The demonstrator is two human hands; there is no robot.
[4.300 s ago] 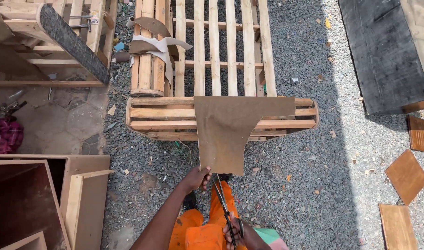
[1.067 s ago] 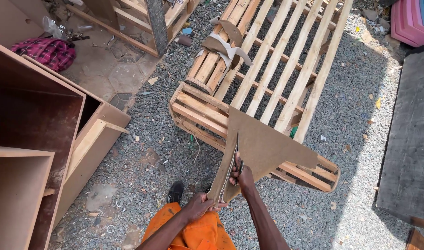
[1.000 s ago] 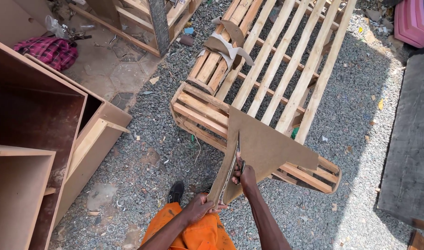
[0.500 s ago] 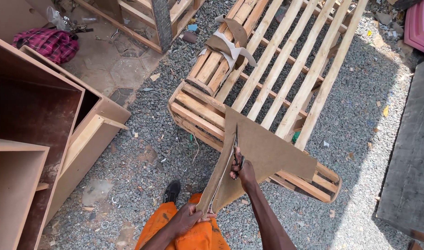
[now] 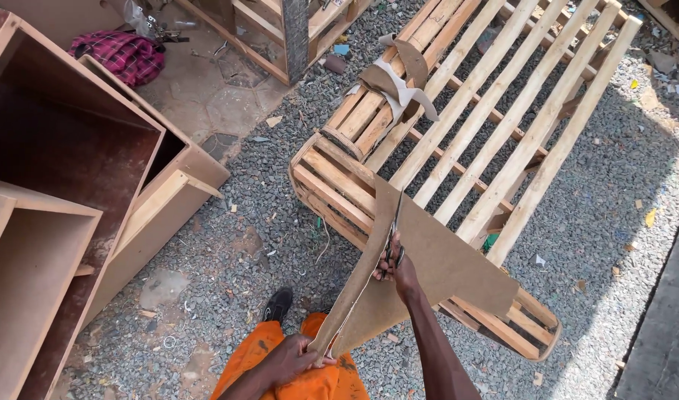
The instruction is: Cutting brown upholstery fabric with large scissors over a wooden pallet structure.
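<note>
A large brown cardboard sheet (image 5: 443, 259) leans from my lap onto the end of a pale wooden slatted frame (image 5: 495, 104). My right hand (image 5: 397, 267) is shut on a pair of scissors (image 5: 393, 235) whose blades point up into a cut in the sheet. A long narrow strip (image 5: 358, 278) has come partly free along the sheet's left edge. My left hand (image 5: 293, 357) grips the lower end of that cardboard near my orange trousers (image 5: 280, 378).
Brown board cabinets (image 5: 65, 200) stand open at the left. Cut cardboard scraps (image 5: 395, 78) lie on the frame's far end. A plaid cloth (image 5: 121, 53) lies on the paved patch. Grey gravel (image 5: 265, 237) covers the ground; a dark board (image 5: 662, 326) is at the right.
The scissors have travelled further up the sheet, lengthening the cut and the freed left strip. My view has swung left since the oldest frame, bringing the cabinets in.
</note>
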